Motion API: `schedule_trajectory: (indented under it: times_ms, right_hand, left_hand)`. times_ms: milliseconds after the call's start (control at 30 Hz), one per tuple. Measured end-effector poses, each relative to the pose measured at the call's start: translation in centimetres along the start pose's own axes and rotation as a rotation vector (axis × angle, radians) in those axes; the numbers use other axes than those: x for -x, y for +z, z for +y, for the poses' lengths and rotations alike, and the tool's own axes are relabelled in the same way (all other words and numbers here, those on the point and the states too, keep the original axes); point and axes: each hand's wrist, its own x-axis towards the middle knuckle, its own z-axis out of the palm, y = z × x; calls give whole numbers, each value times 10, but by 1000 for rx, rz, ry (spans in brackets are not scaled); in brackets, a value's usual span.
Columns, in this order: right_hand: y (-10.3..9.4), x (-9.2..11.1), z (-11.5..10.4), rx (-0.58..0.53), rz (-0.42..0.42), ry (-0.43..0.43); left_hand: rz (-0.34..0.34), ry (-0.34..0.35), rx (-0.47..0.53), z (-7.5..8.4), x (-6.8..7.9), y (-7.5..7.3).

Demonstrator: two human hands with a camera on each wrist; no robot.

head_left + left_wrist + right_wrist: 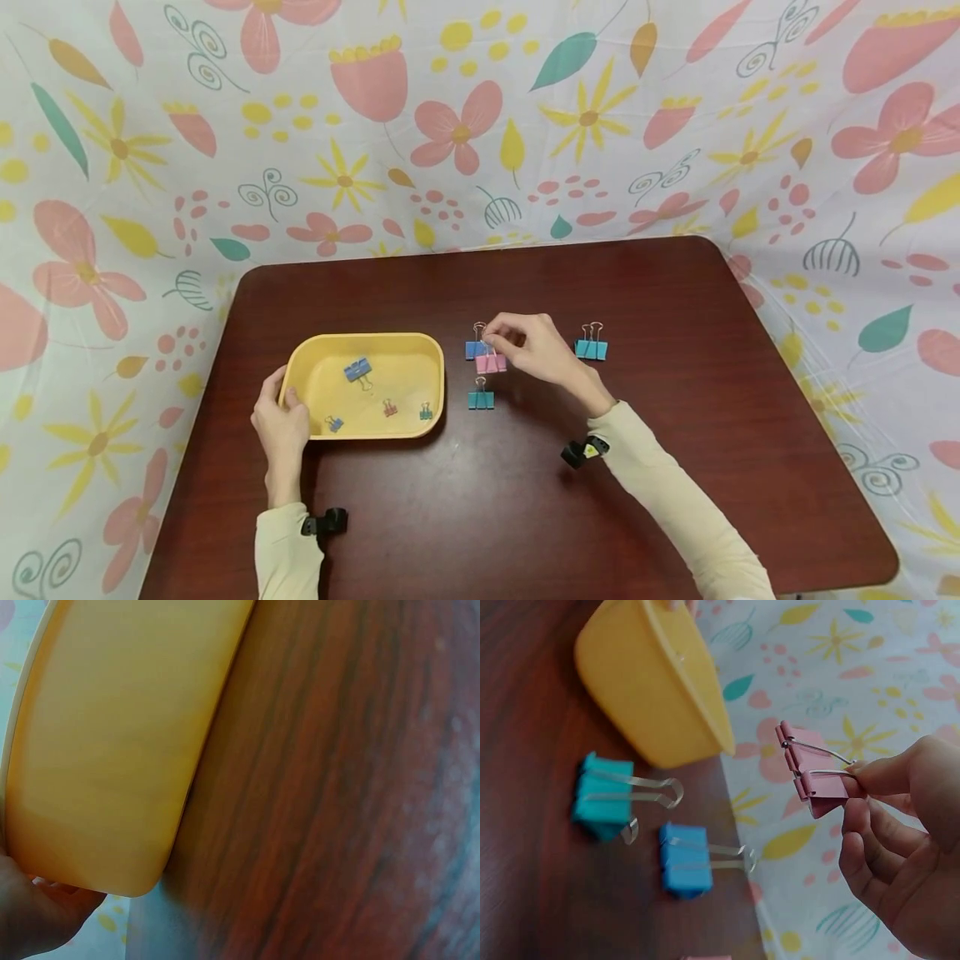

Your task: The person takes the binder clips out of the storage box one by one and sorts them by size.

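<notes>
1. While the right hand (534,345) pinches its wire handles between thumb and fingers, the pink binder clip (814,761) is held up off the desk (465,517).
2. Near it, a blue clip (686,861) and a teal clip (606,802) rest on the desk; another teal clip (592,350) is farther right.
3. Left of these sits a yellow bin (408,371) containing a large blue clip (357,369) and three small clips (389,408).
4. With thumb inside, the left hand (281,421) grips the bin's left side.
5. Flowered cloth (457,200) hangs behind.
</notes>
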Motion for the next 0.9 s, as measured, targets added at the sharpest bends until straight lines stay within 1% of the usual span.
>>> schedule_trajectory:
  times_ms: [167,267,433,600,733,900]
  right_hand:
    - [-4,18,14,26,-9,46]
    - [-5,28,23,29,-29,74]
    - [-5,47,37,39,-65,93]
    - [-6,63,51,49,-65,136]
    - [-5,73,60,47,-71,177]
    - [-2,80,65,54,-65,201]
  left_hand:
    - [4,-3,-6,0,-2,-1]
    - [9,-5,-9,-1,-1,-1]
    - [9,-8,-10,-1,0,0]
    - [4,3,-6,-1,-1,0]
    - [-5,1,-2,-1,-2,0]
    - [-2,2,-1,-2,-1,1]
